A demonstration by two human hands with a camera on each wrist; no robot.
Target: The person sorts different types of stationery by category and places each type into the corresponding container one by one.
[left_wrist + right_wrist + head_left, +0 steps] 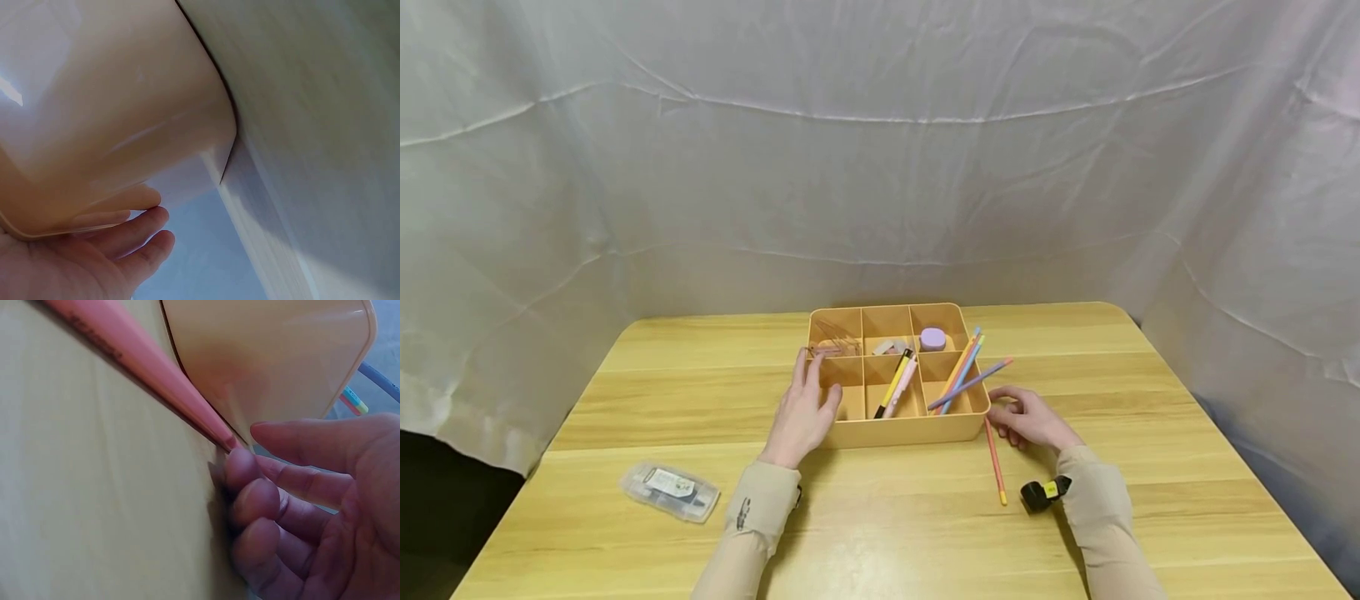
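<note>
A tan divided organizer box (895,432) sits on the table, between both hands. My left hand (801,417) is at its left side, thumb over the front left compartment. In the left wrist view, its fairly straight fingers (147,250) lie along the box's glossy outer wall (112,125). Low beside the box's front right corner is my right hand (1026,417), fingers loosely bent. A pink pencil (996,462) lies on the table, its far end right at the index fingertip (240,467); the thumb stands apart from the pencil in the right wrist view.
Colored pencils (958,379) lean out of the front right compartment, a yellow marker (893,383) and a pink pen (903,387) stand beside them. A lilac case (932,339) sits behind. A clear plastic case (670,492) lies left, a black tape dispenser (1042,493) by the right sleeve.
</note>
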